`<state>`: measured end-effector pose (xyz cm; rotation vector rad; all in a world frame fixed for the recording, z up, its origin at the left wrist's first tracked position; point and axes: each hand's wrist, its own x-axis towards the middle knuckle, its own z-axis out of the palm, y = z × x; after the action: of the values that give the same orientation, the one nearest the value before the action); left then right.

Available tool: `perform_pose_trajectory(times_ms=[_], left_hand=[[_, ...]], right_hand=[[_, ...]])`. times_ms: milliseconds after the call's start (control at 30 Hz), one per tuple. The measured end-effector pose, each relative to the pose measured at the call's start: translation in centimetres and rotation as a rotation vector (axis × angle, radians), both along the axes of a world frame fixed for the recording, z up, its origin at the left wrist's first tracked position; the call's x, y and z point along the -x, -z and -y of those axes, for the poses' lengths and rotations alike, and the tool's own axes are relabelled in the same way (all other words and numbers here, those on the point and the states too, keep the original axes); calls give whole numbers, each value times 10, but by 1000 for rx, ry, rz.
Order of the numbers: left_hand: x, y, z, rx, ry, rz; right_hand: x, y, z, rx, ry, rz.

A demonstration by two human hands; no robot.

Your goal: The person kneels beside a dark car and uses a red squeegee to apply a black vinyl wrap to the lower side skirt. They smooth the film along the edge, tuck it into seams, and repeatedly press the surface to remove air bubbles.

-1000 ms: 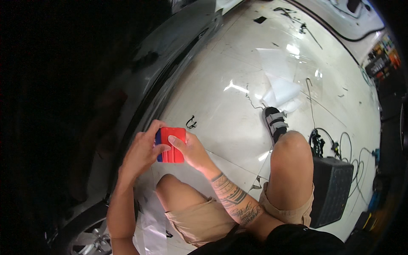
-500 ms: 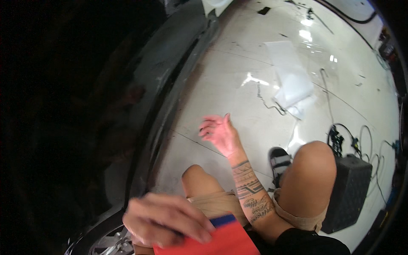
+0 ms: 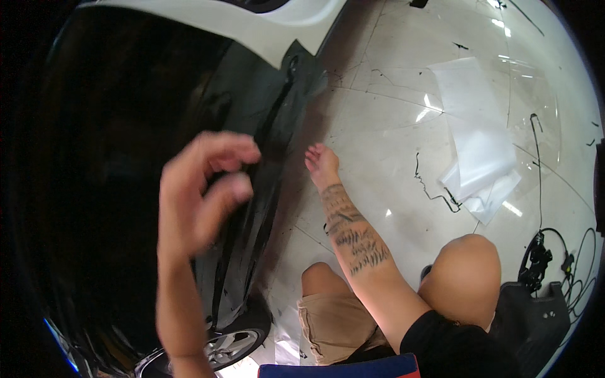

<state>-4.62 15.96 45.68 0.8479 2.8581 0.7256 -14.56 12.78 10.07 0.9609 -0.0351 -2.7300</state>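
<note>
My left hand (image 3: 208,192) is raised in front of a car's glossy dark side panel (image 3: 126,126), slightly blurred. Its fingers curve and its thumb stands apart, with nothing visible between them. Lower and to the right, beside the panel's bottom edge, is my right hand (image 3: 322,165). Its fingers are curled in; what they hold, if anything, is too small to make out. A flat piece (image 3: 340,368), blue with red at its edge, shows at the bottom of the view, apart from both hands.
A white car part (image 3: 252,25) borders the panel at the top, and a wheel (image 3: 236,346) sits at lower left. White sheeting (image 3: 476,132) and dark thin scraps (image 3: 432,186) lie on the tiled floor. A black case (image 3: 532,321) with cables stands by my right knee.
My left hand has left the red and blue piece and risen up in front of the panel. My right hand's spread fingers have curled near the panel's lower edge. The view has shifted.
</note>
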Motion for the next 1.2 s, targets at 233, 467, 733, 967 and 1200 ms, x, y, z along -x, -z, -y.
perform_pose_trajectory(times_ms=[233,467,733,967,1200], left_hand=[[182,63,-15,951,30,-725],[260,86,-76,1036,-7,-264],[197,117,-36,712,483,-502],[158,139,-31,754,653,-577],[86,129,-115,675,850,-261]], right_hand=[[75,-10,-39,-282,90,-266],[140,15,-108,-1021,87,-671],[120,15,-99,-753,91,-859],[72,19,-107,-1674,240,-606],[-83,9,-167,-1306,210,-380]])
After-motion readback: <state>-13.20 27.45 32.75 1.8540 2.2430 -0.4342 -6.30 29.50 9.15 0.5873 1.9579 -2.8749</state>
